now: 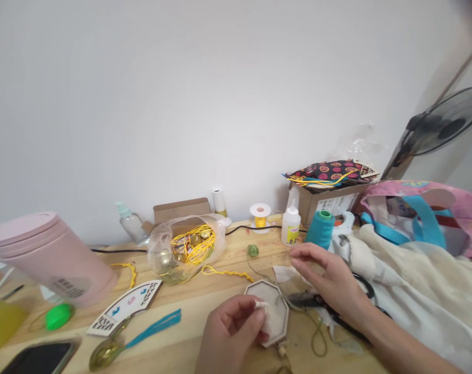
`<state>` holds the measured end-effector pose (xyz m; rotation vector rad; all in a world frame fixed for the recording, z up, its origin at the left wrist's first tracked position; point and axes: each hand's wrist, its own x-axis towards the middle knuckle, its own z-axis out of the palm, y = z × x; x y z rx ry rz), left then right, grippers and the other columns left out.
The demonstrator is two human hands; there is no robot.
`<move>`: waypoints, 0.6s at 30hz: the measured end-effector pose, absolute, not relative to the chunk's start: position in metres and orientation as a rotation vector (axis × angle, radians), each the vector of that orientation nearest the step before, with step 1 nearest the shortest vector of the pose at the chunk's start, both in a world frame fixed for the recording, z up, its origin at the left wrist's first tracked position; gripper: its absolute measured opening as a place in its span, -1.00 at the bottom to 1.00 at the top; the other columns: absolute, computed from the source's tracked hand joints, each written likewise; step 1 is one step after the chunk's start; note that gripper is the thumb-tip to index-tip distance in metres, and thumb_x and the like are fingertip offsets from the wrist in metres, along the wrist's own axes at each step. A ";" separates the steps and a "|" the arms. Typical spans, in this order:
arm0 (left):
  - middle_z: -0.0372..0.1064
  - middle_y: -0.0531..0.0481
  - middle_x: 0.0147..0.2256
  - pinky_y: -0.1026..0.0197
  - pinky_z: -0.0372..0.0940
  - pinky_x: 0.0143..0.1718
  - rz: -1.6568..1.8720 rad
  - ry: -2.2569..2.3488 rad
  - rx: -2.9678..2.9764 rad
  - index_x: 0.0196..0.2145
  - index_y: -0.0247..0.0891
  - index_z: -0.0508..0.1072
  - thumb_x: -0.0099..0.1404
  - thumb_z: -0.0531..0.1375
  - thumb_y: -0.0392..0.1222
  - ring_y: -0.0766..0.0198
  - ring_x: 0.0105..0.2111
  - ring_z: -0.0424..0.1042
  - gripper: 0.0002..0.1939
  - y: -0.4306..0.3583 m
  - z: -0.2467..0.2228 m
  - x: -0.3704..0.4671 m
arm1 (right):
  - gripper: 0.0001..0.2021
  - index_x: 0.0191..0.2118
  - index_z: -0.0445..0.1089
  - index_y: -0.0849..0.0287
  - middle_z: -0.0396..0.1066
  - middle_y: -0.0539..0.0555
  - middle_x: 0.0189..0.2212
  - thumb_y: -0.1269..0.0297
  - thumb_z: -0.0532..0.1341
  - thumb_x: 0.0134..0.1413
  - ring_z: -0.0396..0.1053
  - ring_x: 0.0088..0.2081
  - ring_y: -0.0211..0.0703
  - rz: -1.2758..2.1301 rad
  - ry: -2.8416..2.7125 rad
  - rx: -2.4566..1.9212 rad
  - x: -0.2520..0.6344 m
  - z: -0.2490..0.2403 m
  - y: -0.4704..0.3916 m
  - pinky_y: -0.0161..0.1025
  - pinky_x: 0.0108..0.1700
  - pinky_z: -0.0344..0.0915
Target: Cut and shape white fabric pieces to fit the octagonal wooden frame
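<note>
My left hand (236, 330) is closed, thumb against fingers, on a small crumpled white scrap (261, 306); I cannot tell whether it is cloth or paper. Beneath it lies an octagonal frame (275, 291) with a pale panel and a bead (281, 351) at its lower edge. My right hand (321, 267) hovers with fingers stretched out and apart, holding nothing visible. Below the right hand, black-handled scissors (304, 300) lie on the table, partly hidden by the wrist. A white piece of material (283, 274) is beside them. A green thread ball (253, 250) sits behind the frame.
Behind stand a glue bottle (291, 226), a teal thread cone (320, 229) and a yellow thread spool (260, 220). White cloth (422, 280) covers the right. Leftward are a bag of yellow cord and bells (187, 246), a fan-shaped piece (129, 305), a phone (41, 358) and a pink bin (60, 259).
</note>
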<state>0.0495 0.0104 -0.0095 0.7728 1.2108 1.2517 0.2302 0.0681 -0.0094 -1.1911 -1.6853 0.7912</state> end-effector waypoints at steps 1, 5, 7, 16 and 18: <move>0.43 0.02 -0.63 0.34 0.31 -0.62 1.243 1.205 0.792 -0.59 -0.35 0.50 -0.25 0.35 -0.13 0.35 -0.63 0.33 -0.75 0.010 -0.010 0.049 | -0.90 -0.37 0.39 0.17 0.43 0.06 -0.38 0.31 0.15 -0.03 0.34 -0.29 -0.11 0.805 -1.723 -1.176 0.226 -0.005 0.062 -0.22 -0.20 0.23; 0.43 0.02 -0.65 0.36 0.28 -0.59 1.184 1.144 0.877 -0.57 -0.35 0.50 -0.16 0.32 -0.14 0.35 -0.63 0.34 -0.79 0.010 -0.011 0.048 | -0.86 -0.33 0.43 0.17 0.45 0.04 -0.40 0.31 0.18 -0.05 0.36 -0.33 -0.13 0.993 -1.942 -1.094 0.208 0.002 0.039 -0.29 -0.27 0.25; 0.43 0.01 -0.65 0.37 0.27 -0.56 1.165 1.153 0.896 -0.58 -0.35 0.50 -0.14 0.31 -0.15 0.33 -0.61 0.36 -0.81 0.010 -0.010 0.049 | -0.85 -0.33 0.45 0.15 0.45 0.01 -0.44 0.30 0.22 -0.10 0.34 -0.37 -0.15 1.098 -1.976 -1.117 0.203 0.000 0.034 -0.33 -0.33 0.24; 0.42 0.03 -0.65 0.36 0.27 -0.60 1.112 1.155 0.844 -0.63 -0.33 0.49 -0.14 0.31 -0.10 0.36 -0.63 0.32 -0.79 0.010 -0.009 0.050 | -0.84 -0.55 0.41 0.31 0.17 -0.08 -0.71 0.29 0.20 -0.15 0.07 -0.62 -0.35 1.414 -1.748 -1.215 0.204 -0.005 0.039 -0.41 -0.60 0.00; 0.41 0.01 -0.64 0.32 0.28 -0.57 1.074 1.140 0.858 -0.61 -0.34 0.49 -0.08 0.27 -0.06 0.35 -0.63 0.32 -0.75 0.011 -0.012 0.047 | -0.82 -0.56 0.40 0.31 0.18 -0.07 -0.71 0.28 0.20 -0.15 0.07 -0.62 -0.35 1.427 -1.726 -1.195 0.203 -0.004 0.038 -0.41 -0.59 0.00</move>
